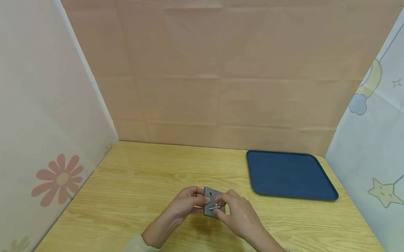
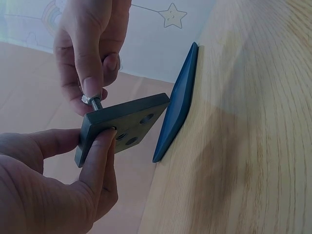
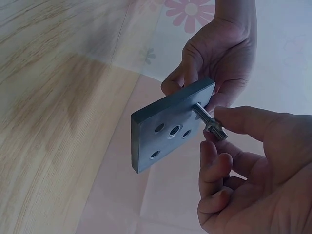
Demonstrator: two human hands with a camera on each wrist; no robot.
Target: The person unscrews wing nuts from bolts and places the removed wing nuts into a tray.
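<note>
My left hand grips a square grey metal plate by one edge and corner, holding it tilted above the table. Several round holes pass through the plate. A threaded bolt sticks out from a corner hole, and a small shiny nut sits along its thread. Thumb and finger of my right hand pinch at the nut, away from the plate's face. One left fingertip presses the plate's other side, near where the bolt enters; the bolt's far end is hidden there.
A dark blue tray lies at the back right of the wood-grain table. Brown paper covers the back wall. Patterned white sheets stand along both sides.
</note>
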